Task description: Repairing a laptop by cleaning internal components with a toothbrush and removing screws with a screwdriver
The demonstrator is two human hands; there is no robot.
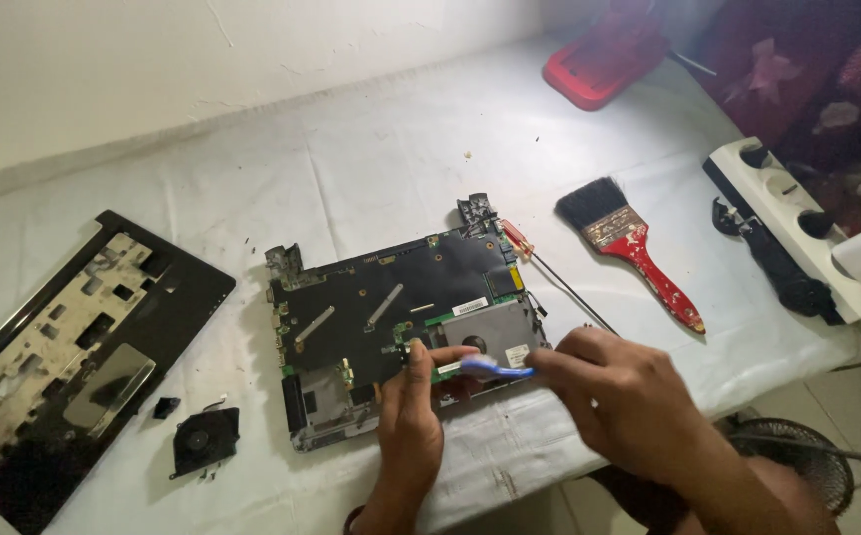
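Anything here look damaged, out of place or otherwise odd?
The laptop base lies opened, its board bare, with the palmrest cover and a loose fan set aside at left. The right hand holds a blue toothbrush on it. Small specks dot the cloth.

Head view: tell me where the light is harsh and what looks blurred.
Head view: glare washes out the white cloth near the red tray; the blue-handled toothbrush in the right hand is motion-blurred; the left hand shades the near edge of the laptop base; the dark top right corner is soft.
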